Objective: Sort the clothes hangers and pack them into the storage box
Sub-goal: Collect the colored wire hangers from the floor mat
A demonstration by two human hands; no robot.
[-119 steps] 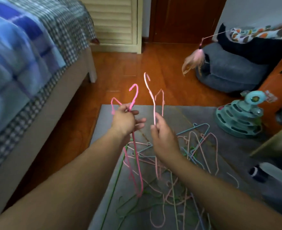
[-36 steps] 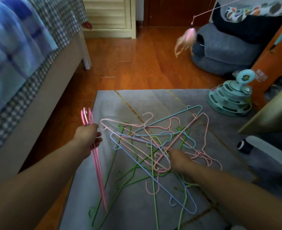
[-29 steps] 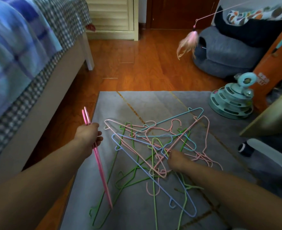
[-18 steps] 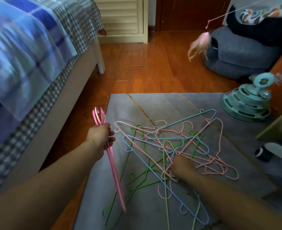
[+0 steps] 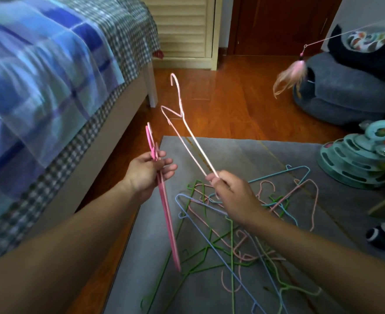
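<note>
Head view. The left hand (image 5: 148, 171) holds a bundle of bright pink hangers (image 5: 164, 200) at about 9 o'clock of the frame centre; the thumb and palm clamp the wires near their hooks while the fingers are partly extended and slightly spread. The bundle runs from the hooks above the hand down toward 6 o'clock, its lower end over the grey rug (image 5: 243, 155).

The right hand (image 5: 234, 196), near the centre, pinches the lower end of a single pale pink hanger (image 5: 184, 137) between thumb and curled fingers. This hanger is raised clear of the pile and slants toward 11 o'clock, hook uppermost.

The remaining hangers (image 5: 243, 234), green, blue, teal and pale pink, lie tangled on the rug from 3 to 6 o'clock, partly beneath the right forearm.

A bed (image 5: 51, 87) occupies 9 to 12 o'clock; a teal tiered toy (image 5: 357, 159) stands at 3 o'clock, and a pink feather toy (image 5: 291, 75) hangs at 2 o'clock.
</note>
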